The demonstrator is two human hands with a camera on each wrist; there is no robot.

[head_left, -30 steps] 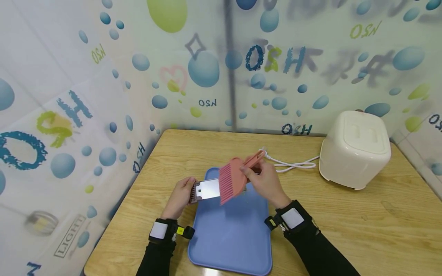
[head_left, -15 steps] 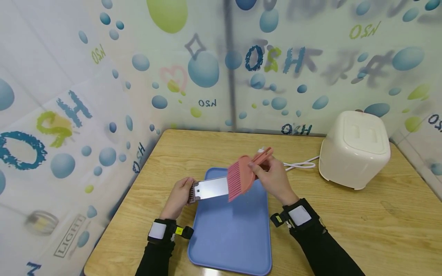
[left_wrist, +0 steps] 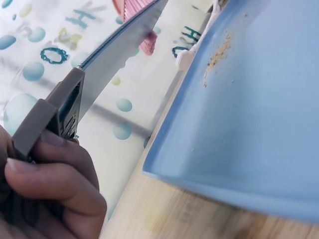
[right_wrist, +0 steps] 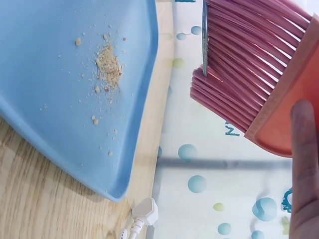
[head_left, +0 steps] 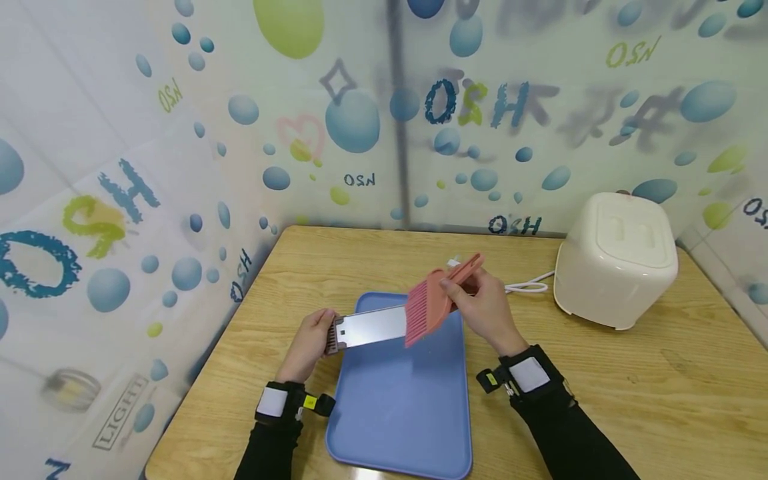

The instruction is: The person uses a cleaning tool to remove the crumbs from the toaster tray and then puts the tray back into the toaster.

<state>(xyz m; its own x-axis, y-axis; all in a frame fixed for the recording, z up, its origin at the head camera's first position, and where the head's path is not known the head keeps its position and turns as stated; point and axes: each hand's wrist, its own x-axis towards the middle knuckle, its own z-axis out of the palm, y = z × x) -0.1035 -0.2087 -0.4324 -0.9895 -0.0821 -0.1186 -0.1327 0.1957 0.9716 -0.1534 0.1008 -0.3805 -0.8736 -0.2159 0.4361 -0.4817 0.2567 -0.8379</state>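
My left hand grips the brown-grey slotted end of a flat metal crumb tray, held over a blue tray. In my right hand is a coral-pink pastry brush, held by its handle. Its bristles overlap the crumb tray's far end and spread around the metal edge in the right wrist view. Below, a small heap of tan crumbs lies on the blue tray, with loose bits scattered around it. From the left wrist, the metal blade looks tilted above the tray's rim.
A white boxy appliance stands at the back right of the wooden table. Its white cord runs left to a plug just behind the blue tray. Patterned sheeting walls the back and left.
The brush has slid right along the crumb tray toward its far end, leaving more bare metal showing. My right hand and forearm shifted right with it; my left hand stays nearly still.
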